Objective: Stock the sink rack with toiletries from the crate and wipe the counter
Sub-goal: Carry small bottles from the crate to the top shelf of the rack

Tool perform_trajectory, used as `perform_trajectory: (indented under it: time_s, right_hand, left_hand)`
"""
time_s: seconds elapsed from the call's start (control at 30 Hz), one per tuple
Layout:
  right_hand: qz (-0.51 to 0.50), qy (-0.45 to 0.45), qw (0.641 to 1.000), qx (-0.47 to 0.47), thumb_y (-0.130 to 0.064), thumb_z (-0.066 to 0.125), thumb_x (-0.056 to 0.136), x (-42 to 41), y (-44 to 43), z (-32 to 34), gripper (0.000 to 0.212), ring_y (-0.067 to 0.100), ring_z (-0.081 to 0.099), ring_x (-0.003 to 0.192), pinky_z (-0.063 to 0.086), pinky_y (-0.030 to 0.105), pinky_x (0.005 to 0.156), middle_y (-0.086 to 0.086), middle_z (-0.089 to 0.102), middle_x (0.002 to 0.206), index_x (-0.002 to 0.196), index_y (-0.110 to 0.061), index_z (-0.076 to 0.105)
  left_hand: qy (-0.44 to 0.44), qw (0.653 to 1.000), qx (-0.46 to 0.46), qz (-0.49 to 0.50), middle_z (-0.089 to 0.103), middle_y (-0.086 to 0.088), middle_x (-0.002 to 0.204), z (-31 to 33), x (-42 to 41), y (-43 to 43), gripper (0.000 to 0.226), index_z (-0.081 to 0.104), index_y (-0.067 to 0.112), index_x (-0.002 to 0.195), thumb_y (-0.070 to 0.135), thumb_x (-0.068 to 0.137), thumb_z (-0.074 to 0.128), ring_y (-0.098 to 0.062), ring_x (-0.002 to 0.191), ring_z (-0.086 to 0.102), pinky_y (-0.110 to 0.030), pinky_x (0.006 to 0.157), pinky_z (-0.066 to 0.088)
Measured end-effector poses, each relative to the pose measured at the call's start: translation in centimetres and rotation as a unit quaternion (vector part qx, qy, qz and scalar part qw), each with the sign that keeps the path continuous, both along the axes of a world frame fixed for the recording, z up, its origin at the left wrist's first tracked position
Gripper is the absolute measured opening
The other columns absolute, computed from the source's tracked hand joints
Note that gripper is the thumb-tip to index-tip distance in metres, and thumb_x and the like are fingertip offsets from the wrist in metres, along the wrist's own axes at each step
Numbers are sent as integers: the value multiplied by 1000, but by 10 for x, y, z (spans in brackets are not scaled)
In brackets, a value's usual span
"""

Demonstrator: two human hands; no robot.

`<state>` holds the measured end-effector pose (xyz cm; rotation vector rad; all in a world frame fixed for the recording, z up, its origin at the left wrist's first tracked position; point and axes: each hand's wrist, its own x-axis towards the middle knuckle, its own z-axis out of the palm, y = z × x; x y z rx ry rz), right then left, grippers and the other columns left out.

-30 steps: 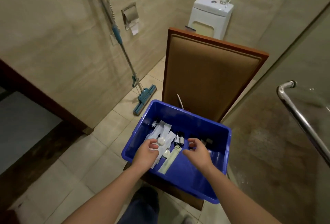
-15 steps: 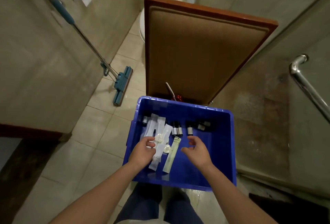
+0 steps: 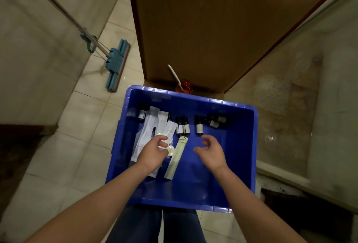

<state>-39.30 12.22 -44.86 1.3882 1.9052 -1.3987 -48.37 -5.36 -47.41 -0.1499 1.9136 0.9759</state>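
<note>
Left hand (image 3: pixel 153 150), fingers curled, now appears to pinch a small round white item (image 3: pixel 164 139) between thumb and forefinger, over the white sachets (image 3: pixel 149 126) beneath it. Half a second earlier the fingers only lay beside it. Right hand (image 3: pixel 212 151) remains loosely curled and empty inside the blue crate (image 3: pixel 244 145), with small dark bottles (image 3: pixel 199 126) just beyond its fingertips and a pale long packet (image 3: pixel 177 157) between the hands. Judged: picking has begun, but every toiletry is still in the crate; rack and counter are out of view.
</note>
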Motion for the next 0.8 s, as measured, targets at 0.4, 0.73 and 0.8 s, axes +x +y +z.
perform_trajectory:
  time_s: [0.4,0.73,0.8]
  right_hand:
    - [-7,-9,1000,22,-19,70,86,-18,57,-89,47,20,60,105,49,29,81,3,56,122,130,-17,53]
    - [-26,0,996,84,-33,74,82,-30,60,-137,30,14,62,89,52,32,73,-6,62,102,102,-25,54]
    - [-15,-8,995,102,-34,74,81,-31,58,-141,29,13,62,86,50,31,70,-9,62,97,99,-26,53]
  left_hand:
    - [44,997,2,-57,58,8,111,-69,-1,79,47,53,22,130,8,86,60,-12,97,59,-32,88,51]
    - [335,896,-80,-279,43,1,139,-116,-12,101,78,37,23,144,28,75,73,-20,132,31,-31,111,24]
    - [352,884,-87,-295,40,1,142,-124,-10,101,82,35,23,146,29,74,74,-21,137,26,-33,114,19]
